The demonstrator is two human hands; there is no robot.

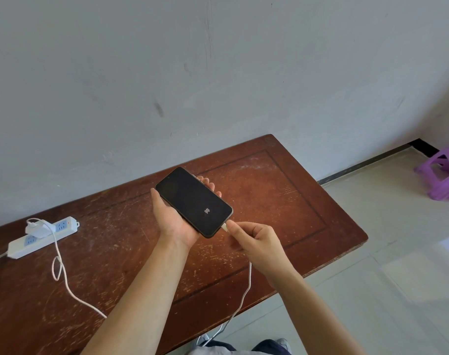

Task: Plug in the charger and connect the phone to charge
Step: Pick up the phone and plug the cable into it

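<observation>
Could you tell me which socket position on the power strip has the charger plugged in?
The middle of the white power strip: the white charger sits there, while blue-faced sockets either side are uncovered.

Left hand (176, 221) palm-up, cupped; right hand (256, 242) pinching, forearms extended.

Scratched brown wooden table (282, 190) against grey wall (218, 73), purple plastic stool (442, 172) on tiled floor (372, 252)

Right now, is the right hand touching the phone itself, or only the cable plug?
Cannot tell. In the head view the right hand pinches the cable plug at the phone; no clear gap or contact between fingertips and phone.
</observation>
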